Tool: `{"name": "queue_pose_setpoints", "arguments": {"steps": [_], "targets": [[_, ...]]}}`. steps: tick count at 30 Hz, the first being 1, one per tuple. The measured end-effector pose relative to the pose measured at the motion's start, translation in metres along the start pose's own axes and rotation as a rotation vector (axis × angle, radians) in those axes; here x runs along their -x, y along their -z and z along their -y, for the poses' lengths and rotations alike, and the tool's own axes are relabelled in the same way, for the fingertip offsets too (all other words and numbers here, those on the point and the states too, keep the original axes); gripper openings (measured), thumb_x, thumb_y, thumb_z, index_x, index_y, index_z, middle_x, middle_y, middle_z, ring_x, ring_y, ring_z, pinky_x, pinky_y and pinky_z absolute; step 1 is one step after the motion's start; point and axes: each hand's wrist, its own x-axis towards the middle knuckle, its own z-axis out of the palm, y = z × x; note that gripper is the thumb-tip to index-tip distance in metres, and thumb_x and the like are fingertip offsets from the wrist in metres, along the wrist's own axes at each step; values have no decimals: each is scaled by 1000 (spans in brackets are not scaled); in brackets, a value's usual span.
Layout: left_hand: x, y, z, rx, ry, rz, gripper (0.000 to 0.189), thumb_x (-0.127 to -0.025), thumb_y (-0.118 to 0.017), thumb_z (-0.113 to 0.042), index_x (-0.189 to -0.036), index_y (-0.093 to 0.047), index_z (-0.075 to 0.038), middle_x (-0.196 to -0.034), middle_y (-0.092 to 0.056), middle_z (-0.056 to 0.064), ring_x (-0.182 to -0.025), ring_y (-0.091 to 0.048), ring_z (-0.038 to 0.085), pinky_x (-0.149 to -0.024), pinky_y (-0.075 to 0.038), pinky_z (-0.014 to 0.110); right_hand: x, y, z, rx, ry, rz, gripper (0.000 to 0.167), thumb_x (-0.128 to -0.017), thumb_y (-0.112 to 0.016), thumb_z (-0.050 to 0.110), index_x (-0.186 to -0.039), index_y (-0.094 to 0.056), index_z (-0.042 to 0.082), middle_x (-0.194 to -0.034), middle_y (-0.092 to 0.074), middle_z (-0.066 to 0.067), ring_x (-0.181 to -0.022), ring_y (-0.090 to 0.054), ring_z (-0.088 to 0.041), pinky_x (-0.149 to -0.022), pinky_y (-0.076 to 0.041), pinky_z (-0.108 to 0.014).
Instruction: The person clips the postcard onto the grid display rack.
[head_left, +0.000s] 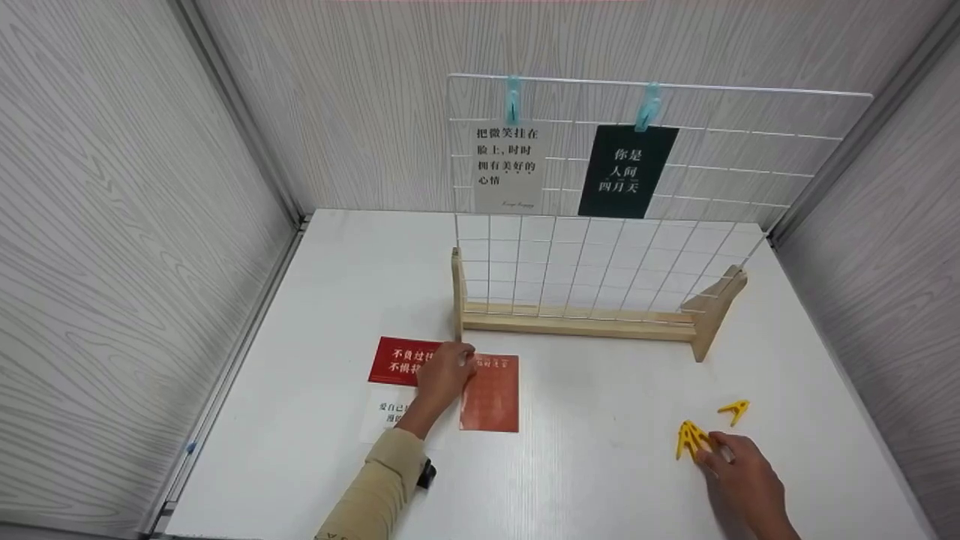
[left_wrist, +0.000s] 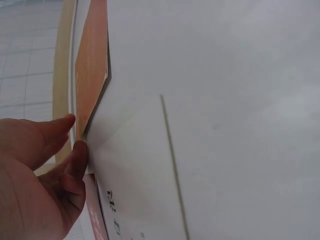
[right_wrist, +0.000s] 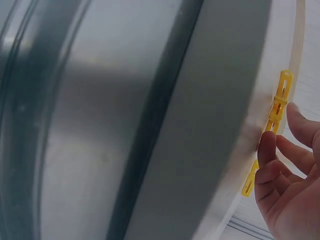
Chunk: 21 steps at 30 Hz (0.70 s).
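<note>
My left hand pinches the upper left corner of an orange-red card; in the left wrist view that card reaches the thumb and fingertips. A red card with white print lies partly under this hand. Below it is a white card, partly hidden by the arm. On the right, my right hand has thumb and fingers curled at a group of yellow clothespins, pinching one. The right wrist view shows a yellow clothespin between thumb and fingers. Another yellow clothespin lies just beyond.
A white wire grid stands in a wooden base behind the hands. Blue clothespins hold a white card and a dark green card on it. Pale wood-grain panels enclose the white table.
</note>
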Motion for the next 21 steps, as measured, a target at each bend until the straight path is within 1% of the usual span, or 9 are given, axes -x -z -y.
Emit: {"name": "queue_pose_setpoints", "arguments": {"steps": [5, 9, 15, 19, 21], "targets": [[-2, -1, 1, 18, -11, 1, 28, -94, -70, -19, -121, -70, -16, -113, -68, 2, -112, -65, 23, -95, -50, 49, 3, -1, 1, 16, 12, -38, 62, -97, -65, 42, -141, -53, 1, -140, -51, -25, -132, -46, -47, -101, -42, -62], [-3, 0, 1, 21, -9, 7, 27, -94, -70, -17, -122, -70, -16, -113, -69, 2, -113, -65, 22, -97, -50, 49, 2, -4, 1, 32, 13, -62, 54, -99, -64, 36, -141, -54, 3, -139, -52, -24, -131, -48, -46, -99, -44, -60], [-4, 2, 2, 7, -19, -18, 26, -95, -68, -13, -120, -72, -16, -112, -70, 4, -110, -66, 23, -93, -52, 49, 0, -7, 4, 54, 6, -99, 48, -97, -68, 25, -138, -57, 3, -137, -54, -24, -126, -52, -46, -93, -46, -59], [-4, 3, 3, 65, -27, -23, 24, -95, -65, -10, -117, -73, -13, -111, -70, 7, -107, -67, 25, -92, -53, 49, 1, -8, 5, 64, 12, -125, 45, -96, -69, 21, -135, -59, 3, -134, -55, -24, -123, -55, -45, -89, -48, -56], [-4, 4, 3, 117, -31, -21, 24, -95, -63, -9, -116, -74, -11, -111, -71, 8, -106, -66, 26, -93, -53, 48, 2, -8, 6, 74, 18, -139, 43, -95, -70, 19, -134, -60, 3, -131, -56, -24, -120, -57, -44, -86, -49, -55]]}}
